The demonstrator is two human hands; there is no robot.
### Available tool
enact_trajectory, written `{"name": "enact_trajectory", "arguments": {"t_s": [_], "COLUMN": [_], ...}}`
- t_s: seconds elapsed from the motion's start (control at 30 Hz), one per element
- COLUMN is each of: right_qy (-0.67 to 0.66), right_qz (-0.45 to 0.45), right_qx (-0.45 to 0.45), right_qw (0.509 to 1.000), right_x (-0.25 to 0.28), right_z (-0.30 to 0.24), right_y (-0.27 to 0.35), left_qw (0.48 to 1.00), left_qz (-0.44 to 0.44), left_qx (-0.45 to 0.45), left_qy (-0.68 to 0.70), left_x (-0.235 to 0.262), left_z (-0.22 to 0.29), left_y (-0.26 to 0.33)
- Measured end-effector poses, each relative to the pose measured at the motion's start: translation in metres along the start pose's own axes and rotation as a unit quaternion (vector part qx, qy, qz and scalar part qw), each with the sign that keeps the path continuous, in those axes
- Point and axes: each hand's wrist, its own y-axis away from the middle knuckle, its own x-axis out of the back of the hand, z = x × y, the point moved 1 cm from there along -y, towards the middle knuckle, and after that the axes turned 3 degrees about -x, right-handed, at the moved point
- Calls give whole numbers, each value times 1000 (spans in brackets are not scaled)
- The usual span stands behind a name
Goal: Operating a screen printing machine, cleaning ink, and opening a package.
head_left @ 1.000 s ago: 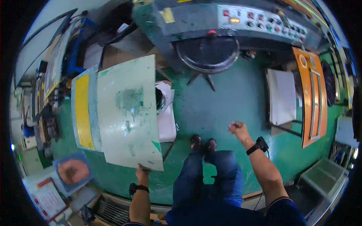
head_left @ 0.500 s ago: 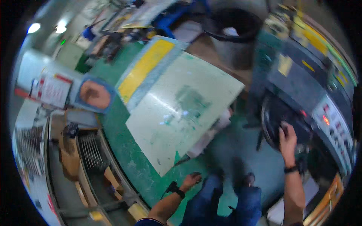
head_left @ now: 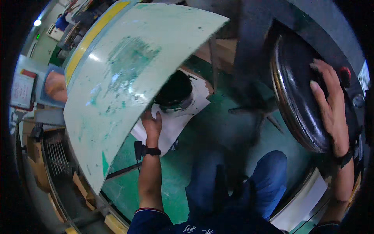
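My left hand (head_left: 152,124) reaches to the table's near edge beside a black, round container (head_left: 176,91). Its thumb stands apart from the fingers, whose tips are partly hidden, and whether they touch the container I cannot tell. The container stands on a dark-smeared white sheet (head_left: 163,134) below the tabletop. Over on the right, my right hand (head_left: 331,101) lies with fingers spread on the black round seat of a stool (head_left: 296,85) with a shiny metal rim. Nothing is held in that hand.
A pale tabletop (head_left: 128,50) with green smears and a yellow strip covers the upper left. Dark machinery with a red knob (head_left: 345,77) stands beyond the stool. Stool legs (head_left: 261,117) spread over the green floor. At lower left is a frame with a wire rack (head_left: 57,156).
My view has come lower and closer to the table and stool. My left hand has moved forward to the table edge by the container. My right hand has flattened onto the stool seat.
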Motion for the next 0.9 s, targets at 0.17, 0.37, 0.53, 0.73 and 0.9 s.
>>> {"name": "enact_trajectory", "arguments": {"t_s": [0.17, 0.37, 0.53, 0.73, 0.9], "right_qy": [-1, 11, 0, 18, 16], "right_qz": [20, 62, 78, 77, 70], "right_qx": [23, 75, 83, 83, 74], "right_qw": [1000, 995, 993, 993, 995], "right_x": [-1, -3, -5, -8, -8], "right_z": [12, 25, 29, 31, 30], "right_y": [1, 4, 5, 5, 5], "left_qw": [997, 982, 974, 988, 972], "left_qz": [-47, -168, -214, -32, 130], "left_qx": [-49, -56, 62, 71, 68], "left_qy": [-30, -64, 29, 130, 183], "left_x": [-13, -24, -13, 17, 47], "left_z": [-3, -7, 4, 19, 17], "left_y": [-38, -94, -121, -144, -149]}}
